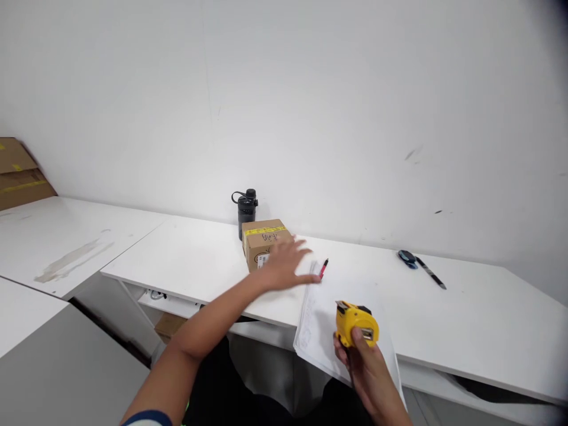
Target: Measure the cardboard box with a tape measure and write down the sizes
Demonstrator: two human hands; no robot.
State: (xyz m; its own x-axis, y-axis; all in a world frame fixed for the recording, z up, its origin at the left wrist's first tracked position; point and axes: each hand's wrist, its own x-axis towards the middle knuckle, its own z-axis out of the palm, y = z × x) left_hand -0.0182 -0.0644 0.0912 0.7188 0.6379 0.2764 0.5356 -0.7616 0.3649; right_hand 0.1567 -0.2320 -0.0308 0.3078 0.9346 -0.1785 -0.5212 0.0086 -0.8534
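Observation:
My right hand (364, 368) grips a yellow tape measure (356, 324) above a stack of white paper sheets (323, 331) at the desk's front edge. With fingers spread, my left hand (286, 265) is stretched forward in front of a small cardboard box (266, 234) sealed with yellow tape. The hand is slightly blurred and hides part of the box's front; whether it touches the box I cannot tell. A red and black pen (323, 269) lies by the top of the sheets, near the left thumb.
A dark bottle (247, 210) stands behind the box. To the right on the white desk (479, 319) lie a small blue and black object (407, 258) and a dark pen (431, 273). Larger cardboard boxes (22, 177) sit at far left. An open shelf (171, 302) runs below the desktop.

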